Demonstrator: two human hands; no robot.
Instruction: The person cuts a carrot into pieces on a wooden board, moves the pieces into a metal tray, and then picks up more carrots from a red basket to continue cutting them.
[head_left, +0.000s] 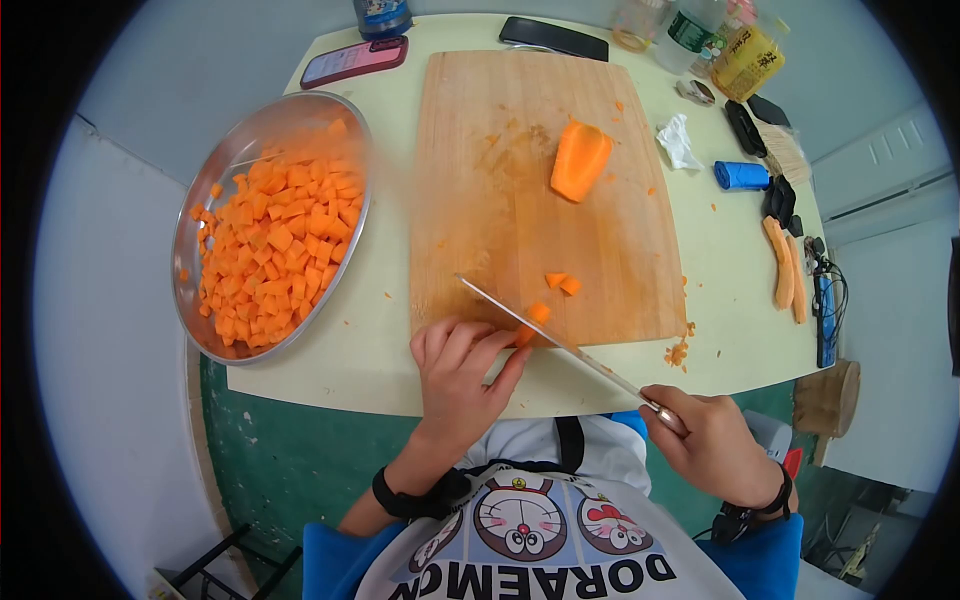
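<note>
Carrot stick (537,317) meets the left hand (462,375); right hand (715,447) grips 1 knife (590,363).

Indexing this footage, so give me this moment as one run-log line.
left hand: steadying carrot piece | right hand: gripping knife across it | board: larger carrot chunk, two small bits | metal dish: diced carrot

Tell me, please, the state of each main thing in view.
Knife: held, blade bare
Right hand: closed around the knife
Left hand: steadying small carrot piece
Large carrot piece: cut, lying loose
Metal tray: heaped with carrot cubes
Cutting board: stained, strewn with scraps
Tissue: crumpled
Pink phone: face up
</note>
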